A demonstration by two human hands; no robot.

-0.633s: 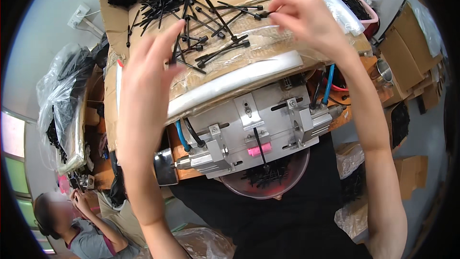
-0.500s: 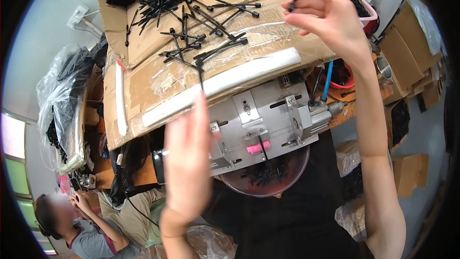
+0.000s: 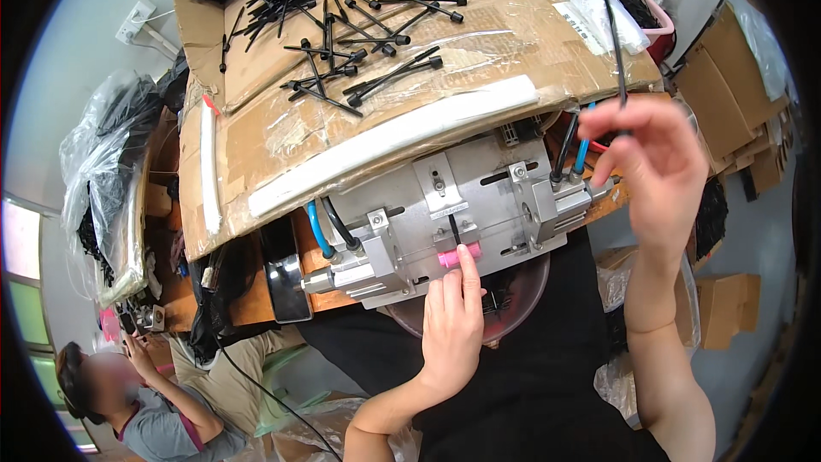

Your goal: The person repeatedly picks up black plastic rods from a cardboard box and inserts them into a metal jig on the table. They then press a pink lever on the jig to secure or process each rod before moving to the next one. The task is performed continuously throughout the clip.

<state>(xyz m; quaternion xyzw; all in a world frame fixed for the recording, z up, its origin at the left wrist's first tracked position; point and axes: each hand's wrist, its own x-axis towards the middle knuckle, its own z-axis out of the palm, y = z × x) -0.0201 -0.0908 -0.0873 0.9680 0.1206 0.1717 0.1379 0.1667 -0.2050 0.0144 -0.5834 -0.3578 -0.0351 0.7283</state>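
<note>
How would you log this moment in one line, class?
left hand: index fingertip at pink block and black stick | right hand: holding another stick | nearby: metal machine; loose sticks on cardboard

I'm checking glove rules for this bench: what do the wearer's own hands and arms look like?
The left hand and right hand are both bare: no gloves, and no rings, watch or bracelet that I can see, though the right is blurred. No sleeve shows on the left forearm or right forearm. Black clothing shows between them.
</note>
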